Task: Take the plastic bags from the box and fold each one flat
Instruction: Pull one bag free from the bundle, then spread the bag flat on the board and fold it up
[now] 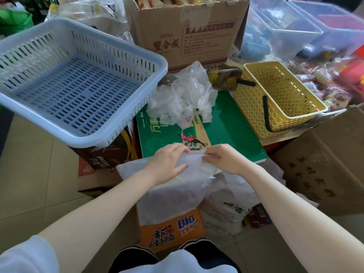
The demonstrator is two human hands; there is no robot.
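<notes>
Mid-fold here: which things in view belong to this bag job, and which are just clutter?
Job:
plastic bag under both hands
left hand
right hand
crumpled bags
green box

Clutter:
blue basket
yellow basket
brown carton

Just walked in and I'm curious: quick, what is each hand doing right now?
Left hand: open, pressing flat on the white plastic bag.
Right hand: pinching the bag's upper edge.
</notes>
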